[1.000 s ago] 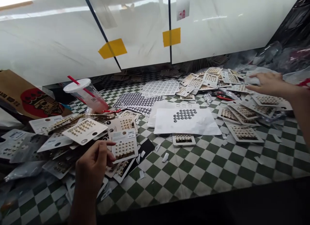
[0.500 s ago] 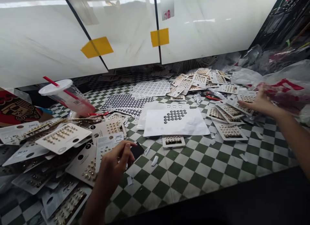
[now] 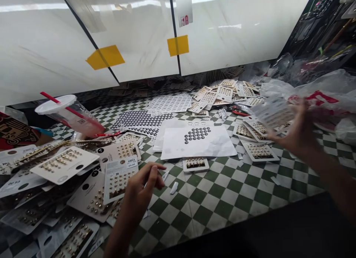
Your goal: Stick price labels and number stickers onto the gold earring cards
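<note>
My right hand (image 3: 299, 134) is lifted over the right pile of earring cards, blurred by motion, its fingers closed on a white earring card (image 3: 274, 113) held above the table. My left hand (image 3: 144, 184) hovers low at the left, fingers loosely curled, holding nothing I can see, right beside an earring card with a price sticker (image 3: 119, 176). A white sheet printed with black dots (image 3: 198, 141) lies in the middle, with a small card of gold studs (image 3: 195, 163) just in front of it.
Earring cards lie heaped at the left (image 3: 59, 163) and at the right rear (image 3: 222, 95). A lidded plastic cup with a red straw (image 3: 69, 115) lies tilted at the left. Sticker sheets (image 3: 141, 119), plastic bags (image 3: 328, 98) and white glass panels (image 3: 139, 39) ring the green checkered table (image 3: 222, 198).
My right hand has picked a card off the right pile and raised it toward me. My left hand has shifted slightly right beside the stickered card. The view has panned right.
</note>
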`<action>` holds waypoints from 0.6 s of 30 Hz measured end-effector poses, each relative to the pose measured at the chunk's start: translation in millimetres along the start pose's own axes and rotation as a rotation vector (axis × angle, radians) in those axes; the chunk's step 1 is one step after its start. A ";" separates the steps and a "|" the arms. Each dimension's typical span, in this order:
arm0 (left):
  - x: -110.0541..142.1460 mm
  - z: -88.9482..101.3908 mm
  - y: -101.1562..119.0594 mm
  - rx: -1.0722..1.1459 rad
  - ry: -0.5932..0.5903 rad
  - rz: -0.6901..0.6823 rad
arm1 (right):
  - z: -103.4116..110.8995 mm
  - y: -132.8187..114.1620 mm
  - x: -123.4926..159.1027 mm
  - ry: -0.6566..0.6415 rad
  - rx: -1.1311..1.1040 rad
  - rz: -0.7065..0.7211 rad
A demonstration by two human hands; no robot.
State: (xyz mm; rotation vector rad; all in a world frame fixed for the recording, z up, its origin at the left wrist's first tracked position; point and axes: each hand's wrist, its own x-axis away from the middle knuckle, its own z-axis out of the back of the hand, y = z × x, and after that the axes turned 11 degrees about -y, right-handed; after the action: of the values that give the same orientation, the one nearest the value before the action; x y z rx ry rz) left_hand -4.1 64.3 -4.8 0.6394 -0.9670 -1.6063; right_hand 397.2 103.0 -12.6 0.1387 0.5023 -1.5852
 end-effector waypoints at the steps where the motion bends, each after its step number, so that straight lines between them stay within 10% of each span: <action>1: -4.8 -9.6 6.8 0.071 -0.030 -0.018 | -1.1 -22.8 12.7 -0.067 -0.082 0.164; 4: -17.7 -39.4 26.1 0.154 -0.195 -0.121 | -9.0 -81.5 41.3 -0.354 -0.274 0.573; 8: -25.9 -54.6 29.8 0.089 -0.095 -0.109 | -16.2 -95.5 20.2 -0.299 -0.221 0.714; 18: -37.2 -59.8 5.6 -0.063 -0.096 -0.091 | -3.8 14.1 -166.2 -0.238 0.188 -0.068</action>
State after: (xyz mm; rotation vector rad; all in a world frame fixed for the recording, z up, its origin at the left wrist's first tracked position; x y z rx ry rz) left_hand 56.9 84.4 -34.3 0.5744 -0.9652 -1.7539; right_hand 425.0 257.1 45.0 0.0740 0.1736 -1.6882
